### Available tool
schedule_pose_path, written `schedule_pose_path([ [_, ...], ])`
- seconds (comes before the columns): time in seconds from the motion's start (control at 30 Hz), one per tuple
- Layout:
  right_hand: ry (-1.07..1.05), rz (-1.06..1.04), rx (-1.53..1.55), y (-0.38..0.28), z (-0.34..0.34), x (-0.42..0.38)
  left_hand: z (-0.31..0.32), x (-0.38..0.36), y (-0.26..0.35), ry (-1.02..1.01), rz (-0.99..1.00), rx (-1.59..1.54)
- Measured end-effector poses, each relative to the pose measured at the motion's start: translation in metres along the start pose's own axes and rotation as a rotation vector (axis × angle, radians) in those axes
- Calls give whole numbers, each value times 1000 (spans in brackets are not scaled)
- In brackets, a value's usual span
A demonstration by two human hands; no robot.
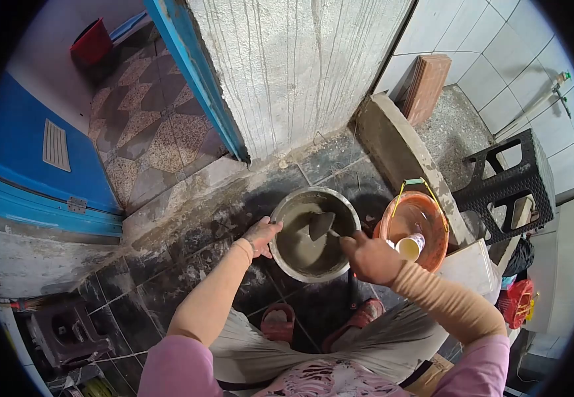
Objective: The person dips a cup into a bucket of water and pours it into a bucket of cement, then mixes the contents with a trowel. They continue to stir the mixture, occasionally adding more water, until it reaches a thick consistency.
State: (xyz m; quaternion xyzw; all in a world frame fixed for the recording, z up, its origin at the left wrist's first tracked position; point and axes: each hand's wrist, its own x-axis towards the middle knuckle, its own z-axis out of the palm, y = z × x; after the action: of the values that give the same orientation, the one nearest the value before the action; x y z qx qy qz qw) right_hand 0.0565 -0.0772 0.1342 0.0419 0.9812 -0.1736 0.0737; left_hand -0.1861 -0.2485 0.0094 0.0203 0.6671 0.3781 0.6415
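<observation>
A round metal bowl (280,255) holds wet grey-green mix and stands on the dark tiled floor. My left hand (261,237) grips the bowl's left rim. On the bowl's right side, my right hand (371,258) is closed round the handle of a trowel (321,225). The trowel's blade rests in the mix near the middle of the bowl. Just right of the bowl, partly behind my right hand, is an orange bucket (440,247) with murky water and a pale cup (409,247) in it.
A low ledge (411,149) runs behind the bucket. At right stands a black plastic stool (539,173); at lower left, a dark stool (62,331). Brown boards (427,89) lean on the tiled wall. A blue door (42,152) is at left. My feet are below the bowl.
</observation>
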Motion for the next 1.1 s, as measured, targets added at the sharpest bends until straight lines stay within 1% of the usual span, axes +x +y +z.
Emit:
schedule_pose_path([
  [0.07,-88,-140,-96,4,17,10,-3,6,-5,5,12,-16],
  [0.1,-147,-169,-113,10,26,19,-3,7,-7,5,15,-22],
  [0.2,-187,24,-64,21,42,38,6,4,-3,53,72,94],
  [0.23,-107,198,69,23,50,40,7,3,-1,52,82,90],
  [0.33,90,390,230,26,68,48,5,2,5,40,139,80],
  [0.4,213,425,318,18,77,55,-4,4,16,9,196,110],
  [0.47,241,505,320,21,77,60,-3,7,16,104,260,155],
  [0.53,243,567,398,21,47,60,1,15,15,174,287,213],
  [0.57,258,618,438,25,49,59,4,14,17,219,286,249],
  [0.67,281,674,479,28,53,51,2,39,7,466,461,650],
  [0.77,308,779,566,19,55,41,2,36,14,434,360,565],
  [0.83,325,859,648,18,68,30,0,37,16,423,388,630],
  [0.9,387,995,897,14,90,21,-1,33,19,411,417,676],
  [0.93,426,1058,1019,13,99,17,-1,30,22,381,374,620],
  [0.97,477,1049,1067,9,110,15,0,27,27,352,335,565],
  [1.0,489,1104,1182,2,108,17,0,26,31,321,295,512],
  [1.03,497,1159,1299,-10,99,19,-2,26,31,298,307,506],
  [1.1,517,1243,1531,-28,86,24,-4,30,32,318,365,553],
])
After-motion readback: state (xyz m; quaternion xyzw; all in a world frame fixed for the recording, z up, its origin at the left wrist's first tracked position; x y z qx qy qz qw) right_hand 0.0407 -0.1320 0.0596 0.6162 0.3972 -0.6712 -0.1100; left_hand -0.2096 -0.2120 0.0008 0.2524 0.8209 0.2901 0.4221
